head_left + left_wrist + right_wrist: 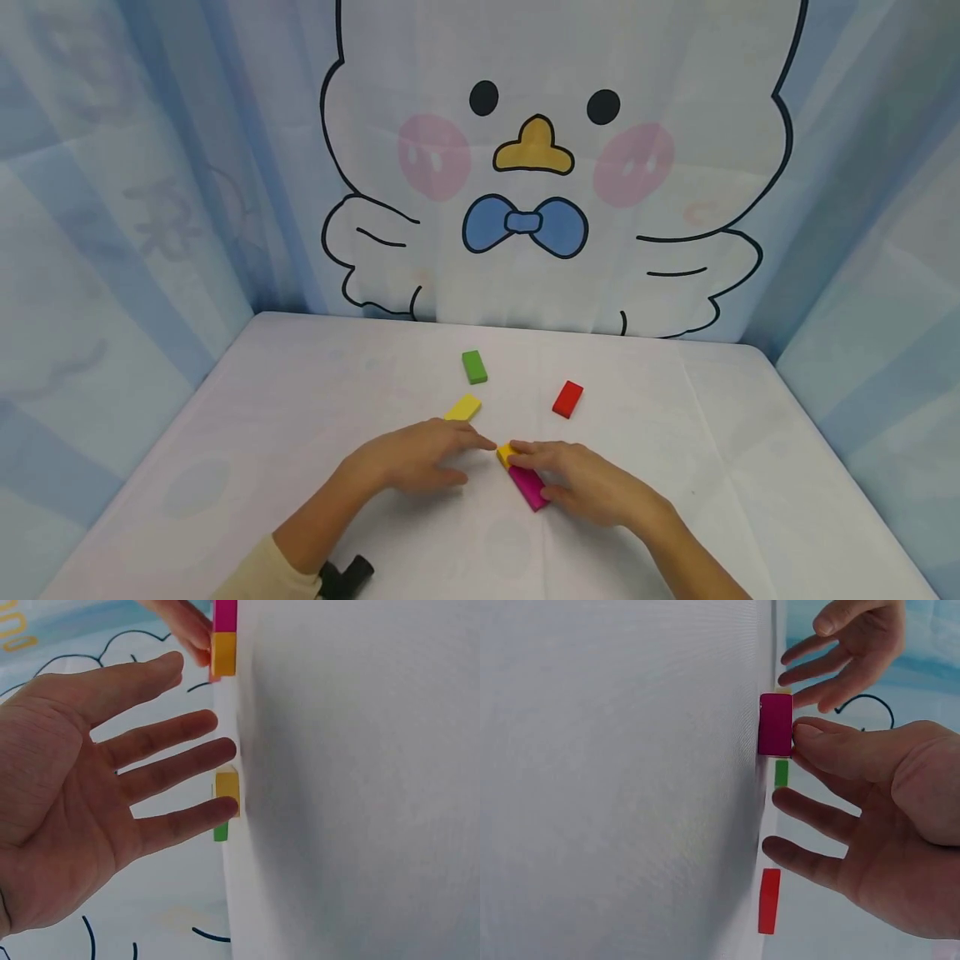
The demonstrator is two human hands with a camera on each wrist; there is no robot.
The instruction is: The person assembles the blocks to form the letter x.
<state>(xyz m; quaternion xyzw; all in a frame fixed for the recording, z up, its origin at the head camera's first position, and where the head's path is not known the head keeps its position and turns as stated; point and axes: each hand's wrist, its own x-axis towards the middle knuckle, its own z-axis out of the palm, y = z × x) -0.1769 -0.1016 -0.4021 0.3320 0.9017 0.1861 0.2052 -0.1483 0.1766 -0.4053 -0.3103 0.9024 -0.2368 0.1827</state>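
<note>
An orange block [505,456] and a magenta block [528,486] lie end to end on the white tabletop. My right hand [588,483] comes from the right, its forefinger over the orange block and its thumb at the magenta block's near edge. In the right wrist view the thumb touches the top edge of the magenta block [775,725], while the other fingers [810,862] stretch out apart. Left of the blocks hovers my left hand [420,456], fingers spread and holding nothing. A yellow block [463,407] lies just beyond it, partly hidden.
A green block [475,367] lies farther back, and a red block [567,400] to the right. Behind the white table [360,358] hangs a curtain [540,275] with a cartoon bird; more curtain encloses both sides. A black device [347,577] sits by the left sleeve.
</note>
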